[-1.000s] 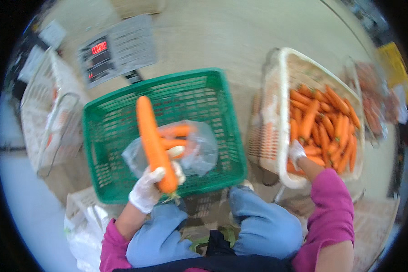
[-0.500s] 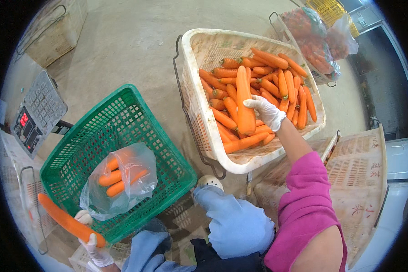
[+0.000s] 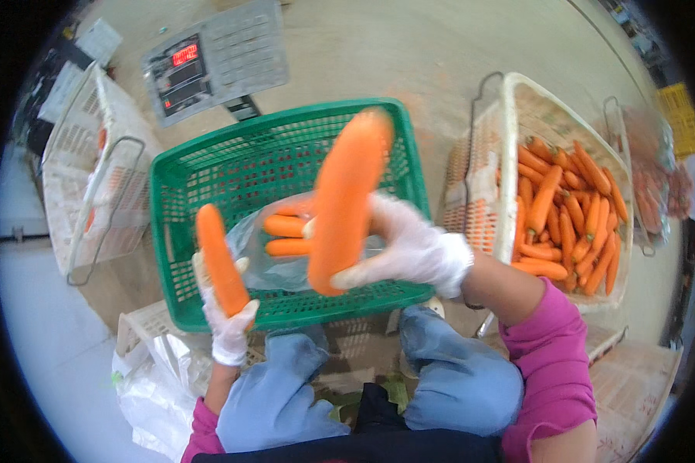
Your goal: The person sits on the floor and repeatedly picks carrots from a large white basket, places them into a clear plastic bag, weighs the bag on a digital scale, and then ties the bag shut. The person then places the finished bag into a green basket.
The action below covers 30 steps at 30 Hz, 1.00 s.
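My gloved right hand grips a large carrot, raised over the green plastic basket and blurred by motion. My gloved left hand is wrapped round another carrot, near the basket's left front corner. Inside the basket lies a clear plastic bag with several carrots in it; the raised carrot and my right hand hide part of the bag. A white crate heaped with loose carrots stands to the right.
Beyond the basket stands a scale's keypad and lit display. Another white crate with a wire handle is at the left. White plastic bags lie at the lower left. Bagged carrots sit at the far right beside a yellow crate.
My right hand has brought its carrot left, from the white crate to above the green basket. My left hand keeps its carrot, now held more upright. The view has turned left.
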Each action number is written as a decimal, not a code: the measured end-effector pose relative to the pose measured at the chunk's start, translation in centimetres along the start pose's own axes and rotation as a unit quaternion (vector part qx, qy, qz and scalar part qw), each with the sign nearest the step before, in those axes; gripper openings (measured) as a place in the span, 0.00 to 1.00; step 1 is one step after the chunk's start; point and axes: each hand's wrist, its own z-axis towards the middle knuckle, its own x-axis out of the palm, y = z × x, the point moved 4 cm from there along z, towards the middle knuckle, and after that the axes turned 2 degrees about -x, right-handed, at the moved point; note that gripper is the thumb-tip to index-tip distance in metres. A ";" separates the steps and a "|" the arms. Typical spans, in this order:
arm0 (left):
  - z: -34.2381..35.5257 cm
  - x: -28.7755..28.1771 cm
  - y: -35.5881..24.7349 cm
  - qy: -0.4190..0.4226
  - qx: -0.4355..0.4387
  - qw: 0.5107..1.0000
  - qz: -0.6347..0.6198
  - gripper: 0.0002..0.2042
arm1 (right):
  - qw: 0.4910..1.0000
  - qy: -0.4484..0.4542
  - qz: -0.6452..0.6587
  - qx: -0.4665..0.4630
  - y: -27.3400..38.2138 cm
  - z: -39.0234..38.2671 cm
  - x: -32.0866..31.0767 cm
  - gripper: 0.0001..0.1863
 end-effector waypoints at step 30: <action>0.0 -1.1 -0.5 0.023 -0.010 0.998 -0.053 0.23 | 0.956 0.038 -0.281 -0.071 -8.2 1.5 8.9 0.36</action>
